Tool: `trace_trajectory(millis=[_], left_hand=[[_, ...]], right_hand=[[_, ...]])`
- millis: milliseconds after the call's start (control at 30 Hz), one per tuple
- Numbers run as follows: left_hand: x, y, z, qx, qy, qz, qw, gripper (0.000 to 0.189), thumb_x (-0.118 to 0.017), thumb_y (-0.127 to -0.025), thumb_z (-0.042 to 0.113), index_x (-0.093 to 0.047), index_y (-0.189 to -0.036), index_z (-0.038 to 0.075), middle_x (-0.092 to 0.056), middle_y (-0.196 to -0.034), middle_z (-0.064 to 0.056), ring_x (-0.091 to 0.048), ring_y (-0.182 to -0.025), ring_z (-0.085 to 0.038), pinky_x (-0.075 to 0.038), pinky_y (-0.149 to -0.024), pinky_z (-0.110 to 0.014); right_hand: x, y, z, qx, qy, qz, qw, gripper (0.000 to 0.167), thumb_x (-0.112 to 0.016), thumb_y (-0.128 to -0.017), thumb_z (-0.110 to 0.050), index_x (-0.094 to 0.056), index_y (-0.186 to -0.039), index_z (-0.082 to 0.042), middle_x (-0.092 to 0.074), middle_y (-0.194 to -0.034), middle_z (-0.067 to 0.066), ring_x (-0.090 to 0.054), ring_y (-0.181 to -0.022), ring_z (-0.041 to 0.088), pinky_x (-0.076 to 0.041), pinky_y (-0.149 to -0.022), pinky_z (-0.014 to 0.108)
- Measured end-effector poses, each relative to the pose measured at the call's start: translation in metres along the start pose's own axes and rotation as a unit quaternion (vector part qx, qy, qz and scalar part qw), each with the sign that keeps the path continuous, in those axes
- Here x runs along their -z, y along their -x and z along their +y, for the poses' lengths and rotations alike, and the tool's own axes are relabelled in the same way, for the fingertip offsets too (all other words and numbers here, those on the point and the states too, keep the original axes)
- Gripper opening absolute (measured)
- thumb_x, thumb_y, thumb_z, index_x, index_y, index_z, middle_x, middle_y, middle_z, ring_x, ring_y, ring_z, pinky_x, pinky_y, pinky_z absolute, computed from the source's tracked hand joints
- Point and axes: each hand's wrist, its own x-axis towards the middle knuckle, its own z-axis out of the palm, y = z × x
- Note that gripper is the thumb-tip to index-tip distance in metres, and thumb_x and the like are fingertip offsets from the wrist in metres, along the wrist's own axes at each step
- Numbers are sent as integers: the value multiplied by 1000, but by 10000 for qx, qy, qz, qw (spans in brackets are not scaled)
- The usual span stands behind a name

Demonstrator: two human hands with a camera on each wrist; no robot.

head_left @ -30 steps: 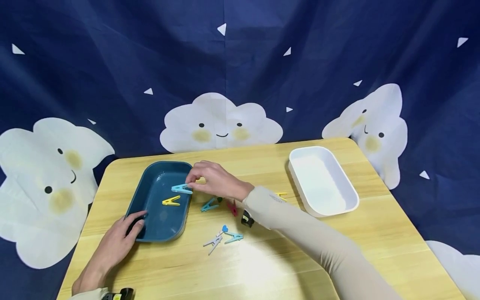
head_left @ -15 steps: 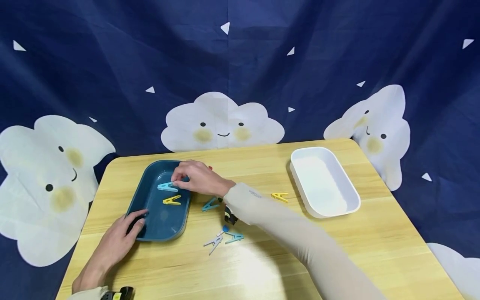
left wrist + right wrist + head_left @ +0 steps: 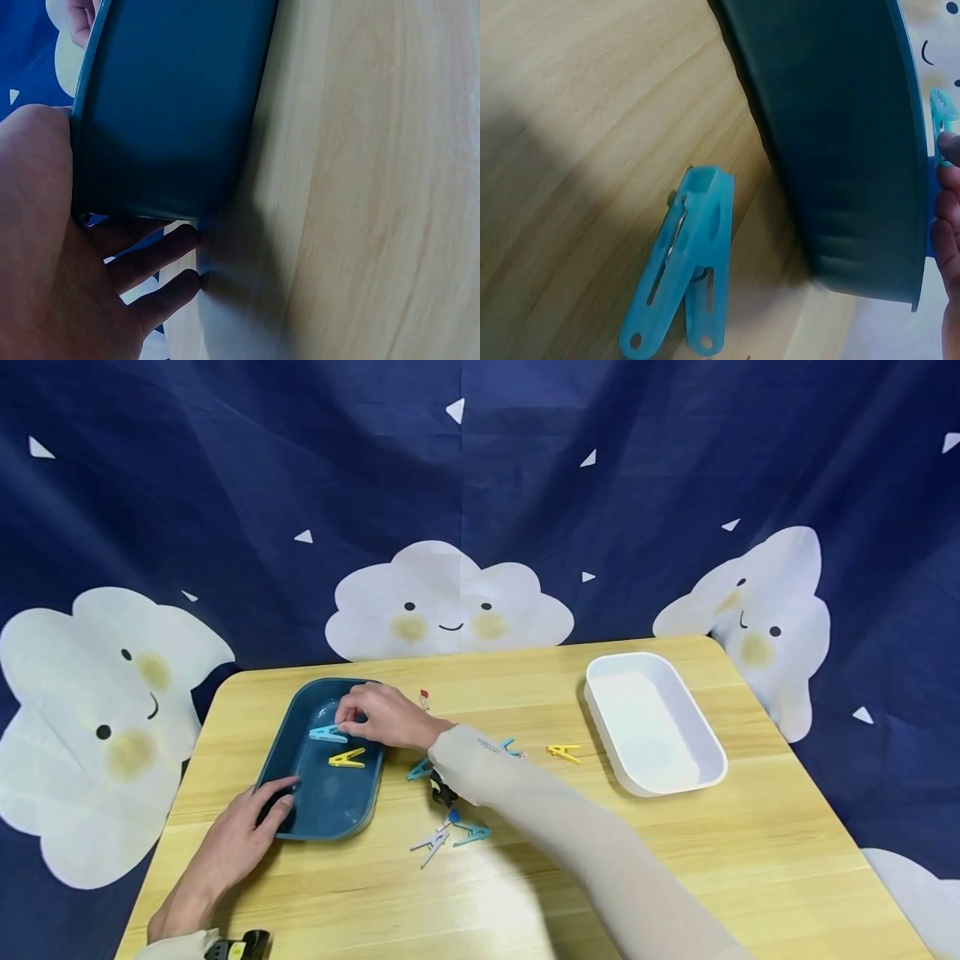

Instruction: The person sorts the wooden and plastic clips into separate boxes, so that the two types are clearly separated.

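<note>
My right hand (image 3: 378, 714) reaches over the right rim of a dark blue plastic basin (image 3: 330, 802). Thumb and fingers pinch a light blue clothespin (image 3: 327, 733), which points left above the basin floor. The right wrist view shows that hand at the edge, with part of the clothespin (image 3: 941, 112) above the rim. A yellow clothespin (image 3: 347, 758) lies inside the basin. At the near left corner, my left hand (image 3: 236, 843) holds the rim; in the left wrist view its fingers (image 3: 161, 262) show outside the near end wall.
A white basin (image 3: 652, 727) stands at the table's right. Between the basins lie a yellow clothespin (image 3: 564, 752), a teal one (image 3: 686, 262) beside the blue basin, a grey one (image 3: 431, 843), a light blue one (image 3: 472, 833) and a small red-topped piece (image 3: 423, 696).
The right hand has carried the light blue clothespin leftward, from the basin's right rim to farther over its inside. The left hand has stayed at the corner.
</note>
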Motion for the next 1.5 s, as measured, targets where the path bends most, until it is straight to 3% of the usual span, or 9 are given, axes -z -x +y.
trace_trajectory(millis=[333,567,833,967,1067,1167,1300,1500], left_hand=[[0,1,-1,46,-6,-14,10000,56,-41,-119,44,-54,-157,6,-47,-159,-38,-42,-146,-62,-37,-112,-81],[-1,1,0,-51,-12,44,10000,55,-42,-119,44,-55,-157,6,-48,-159,-37,-42,-146,-61,-37,-112,-79],[-1,0,0,-89,-7,60,9999,55,-42,-119,45,-55,-157,8,-49,-159,-35,-43,-146,-60,-38,-112,-79],[-6,-2,-8,-110,1,247,9996,54,-43,-118,47,-58,-155,11,-52,-156,-34,-46,-145,-57,-38,-115,-75],[-7,-3,-10,-154,14,305,9994,54,-43,-118,47,-59,-155,11,-53,-155,-35,-46,-144,-57,-38,-115,-76],[-6,-3,-8,-160,-9,305,9994,54,-44,-118,47,-59,-154,11,-53,-155,-35,-47,-144,-57,-39,-114,-75],[-1,0,-2,-143,-9,124,9998,55,-43,-118,46,-57,-156,8,-50,-158,-37,-44,-145,-61,-39,-111,-78],[0,1,-1,-85,-27,62,9999,55,-42,-119,45,-56,-157,7,-49,-158,-37,-42,-146,-62,-38,-112,-79]], right_hand=[[-8,-7,3,-178,230,-181,9994,13,-72,-108,-28,-81,-112,-20,-73,-108,-7,-64,-98,4,-49,-88,10],[-10,-8,4,-345,691,-482,9958,15,-72,-108,-33,-82,-114,-25,-74,-111,-10,-62,-107,6,-49,-100,17],[-16,-8,6,-195,1117,-614,9916,15,-73,-107,-36,-84,-113,-28,-77,-112,-13,-64,-110,7,-49,-107,22],[-17,-8,6,-140,1182,-561,9913,15,-74,-106,-36,-84,-113,-28,-78,-111,-12,-65,-109,8,-50,-106,23],[-15,-5,6,-118,677,-440,9967,16,-75,-105,-35,-84,-113,-25,-77,-110,-11,-65,-106,6,-49,-102,19],[-10,2,8,-167,-456,-158,9987,15,-77,-104,-33,-84,-112,-22,-76,-108,-11,-65,-99,2,-51,-93,14],[-1,18,8,-242,-1892,295,9812,16,-80,-101,-30,-84,-112,-19,-74,-104,-12,-66,-94,0,-56,-85,13],[12,50,5,-502,-2759,575,9581,17,-83,-100,-31,-85,-111,-19,-76,-106,-13,-66,-98,5,-61,-91,28]])
